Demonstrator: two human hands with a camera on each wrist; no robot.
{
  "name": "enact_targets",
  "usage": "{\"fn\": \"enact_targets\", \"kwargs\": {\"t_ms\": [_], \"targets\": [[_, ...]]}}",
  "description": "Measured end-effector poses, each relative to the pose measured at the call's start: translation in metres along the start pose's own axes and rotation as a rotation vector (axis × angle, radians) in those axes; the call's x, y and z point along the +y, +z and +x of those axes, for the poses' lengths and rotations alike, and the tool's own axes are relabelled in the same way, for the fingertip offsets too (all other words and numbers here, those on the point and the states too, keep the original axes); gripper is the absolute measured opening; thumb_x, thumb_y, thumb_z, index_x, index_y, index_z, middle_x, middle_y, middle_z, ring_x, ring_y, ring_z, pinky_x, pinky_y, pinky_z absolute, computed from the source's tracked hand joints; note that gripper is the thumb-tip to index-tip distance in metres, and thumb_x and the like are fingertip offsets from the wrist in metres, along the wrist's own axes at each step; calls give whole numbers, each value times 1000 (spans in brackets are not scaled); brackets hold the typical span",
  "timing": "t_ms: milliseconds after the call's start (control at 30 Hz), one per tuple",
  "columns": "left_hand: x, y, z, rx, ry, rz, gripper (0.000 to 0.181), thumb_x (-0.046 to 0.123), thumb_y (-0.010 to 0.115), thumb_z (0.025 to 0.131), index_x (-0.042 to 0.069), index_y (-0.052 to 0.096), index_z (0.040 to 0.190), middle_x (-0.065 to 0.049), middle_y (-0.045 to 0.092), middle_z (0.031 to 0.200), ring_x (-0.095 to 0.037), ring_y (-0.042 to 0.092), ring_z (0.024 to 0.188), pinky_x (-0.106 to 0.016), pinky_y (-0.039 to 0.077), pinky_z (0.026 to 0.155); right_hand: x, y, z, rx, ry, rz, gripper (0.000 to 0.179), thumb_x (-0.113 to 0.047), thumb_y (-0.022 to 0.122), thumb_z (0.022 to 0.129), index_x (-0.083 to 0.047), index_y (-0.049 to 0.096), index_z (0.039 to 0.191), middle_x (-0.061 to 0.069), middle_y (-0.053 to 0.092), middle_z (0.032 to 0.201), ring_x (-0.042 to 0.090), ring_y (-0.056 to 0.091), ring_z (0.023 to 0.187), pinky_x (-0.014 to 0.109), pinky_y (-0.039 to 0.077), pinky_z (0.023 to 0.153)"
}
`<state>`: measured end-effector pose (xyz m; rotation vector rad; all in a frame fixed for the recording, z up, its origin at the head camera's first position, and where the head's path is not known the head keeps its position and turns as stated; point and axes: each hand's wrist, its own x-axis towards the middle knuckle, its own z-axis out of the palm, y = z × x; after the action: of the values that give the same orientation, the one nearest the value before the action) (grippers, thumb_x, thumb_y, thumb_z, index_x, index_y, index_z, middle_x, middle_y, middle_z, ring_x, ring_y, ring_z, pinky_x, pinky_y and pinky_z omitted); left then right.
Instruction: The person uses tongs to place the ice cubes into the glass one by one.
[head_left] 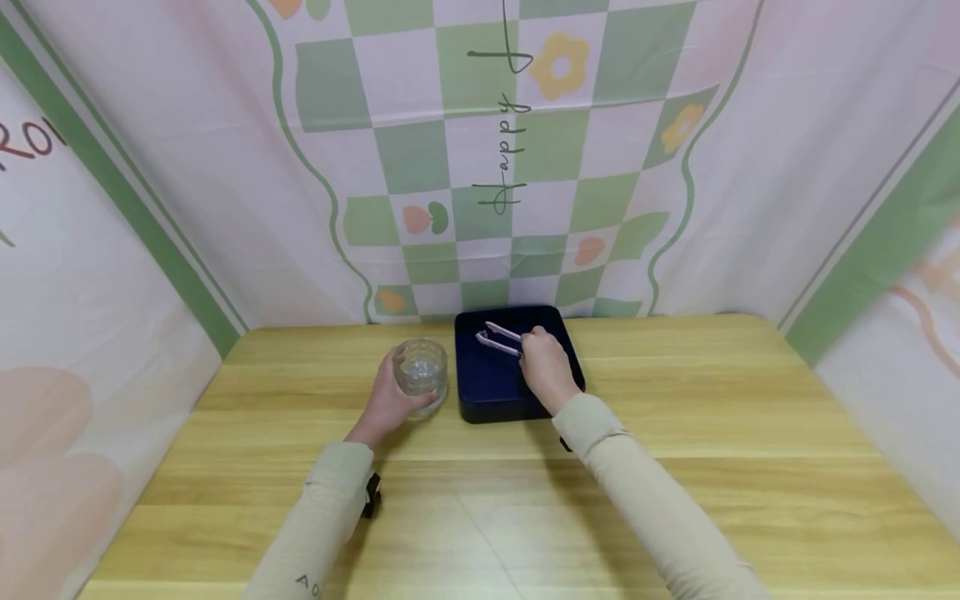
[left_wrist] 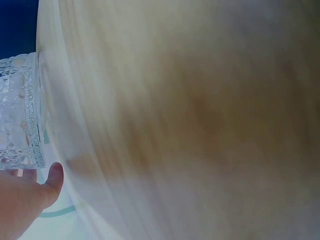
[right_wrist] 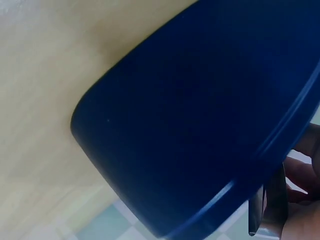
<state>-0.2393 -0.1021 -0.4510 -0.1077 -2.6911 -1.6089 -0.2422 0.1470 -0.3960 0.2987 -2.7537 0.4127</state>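
A clear patterned glass cup stands on the table just left of the dark blue tray. My left hand grips the cup from its left side, thumb across the near face. Raised texture on the glass shows at the edge of the left wrist view. Over the tray, my right hand holds a pair of tongs, their two arms spread and tips pointing left. In the right wrist view the tray hides part of the tongs and the fingers.
The wooden table runs up to a checked, flowered cloth behind the tray. White and green cloth also hangs at both sides. The tray sits near the table's back edge.
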Motion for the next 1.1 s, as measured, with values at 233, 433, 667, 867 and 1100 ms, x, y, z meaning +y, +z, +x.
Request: {"fn": "enact_targets", "kwargs": {"t_ms": [233,433,667,867,1100], "targets": [[-1,0,1,9,6,1,101,16,83,68,5,21,148,-21,33,147,-39,36,135,-55,33,112,1,7,0,9,4,2,6,4,68,79,6,68,84,19,61,85,35,63,76,44,56,66],[-3,1,2,9,12,13,102,17,84,69,5,21,148,-22,34,147,-39,37,135,-55,33,112,1,11,1,-6,9,-12,6,2,69,79,5,68,84,19,61,86,35,62,77,44,56,67],[-3,1,1,18,32,11,101,17,83,69,3,21,148,-24,33,147,-41,37,134,-57,33,111,-1,13,2,-47,28,-26,6,2,68,80,5,69,85,20,61,87,35,63,77,45,56,66],[-2,1,0,23,39,26,100,18,82,69,2,22,147,-25,34,145,-42,38,132,-58,35,109,0,13,1,-43,18,-28,6,2,69,79,5,69,85,19,60,84,36,62,75,45,56,65],[-4,1,3,2,0,22,102,17,83,70,5,19,149,-22,32,148,-39,35,136,-56,33,113,1,13,0,-15,-5,-29,5,3,69,77,4,68,82,18,60,81,36,62,73,46,55,64]]}}
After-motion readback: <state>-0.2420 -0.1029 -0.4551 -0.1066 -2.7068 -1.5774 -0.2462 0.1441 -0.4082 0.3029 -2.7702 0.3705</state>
